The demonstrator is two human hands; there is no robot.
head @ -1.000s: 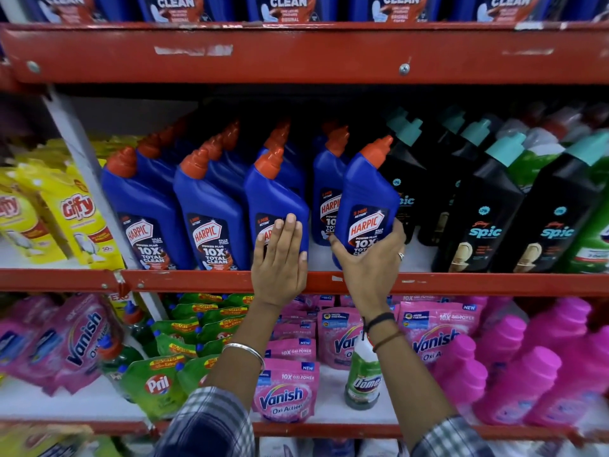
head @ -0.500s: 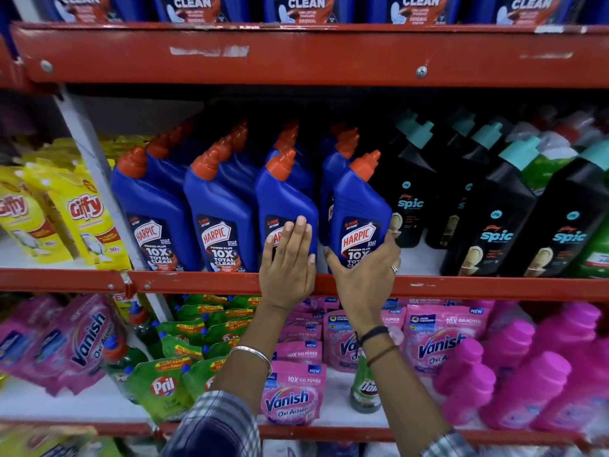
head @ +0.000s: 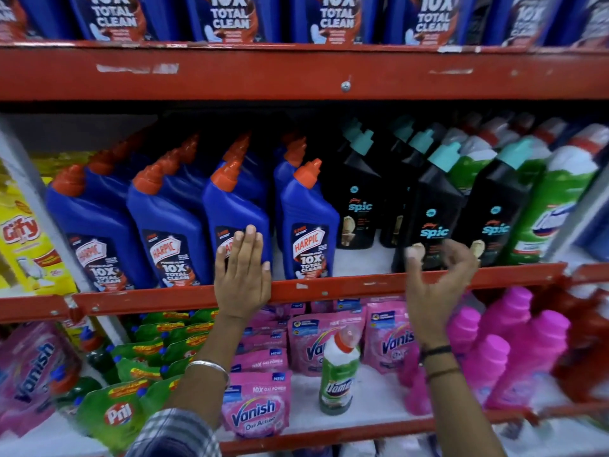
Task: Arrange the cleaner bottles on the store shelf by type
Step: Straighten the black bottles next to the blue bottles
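Neither grip holds anything: left hand (head: 242,275) lies flat, fingers spread, against a blue Harpic bottle (head: 235,219); right hand (head: 435,275) hovers open before the black Spic bottles (head: 431,212). Both glossy plastic rows stand on the red metal shelf (head: 346,286), orange caps left, teal caps right.

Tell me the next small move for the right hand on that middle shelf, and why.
Probably close the open right hand on the front black Spic bottle and straighten it: it hovers there, the bottle leans, while the left hand rests flat against a blue Harpic bottle.
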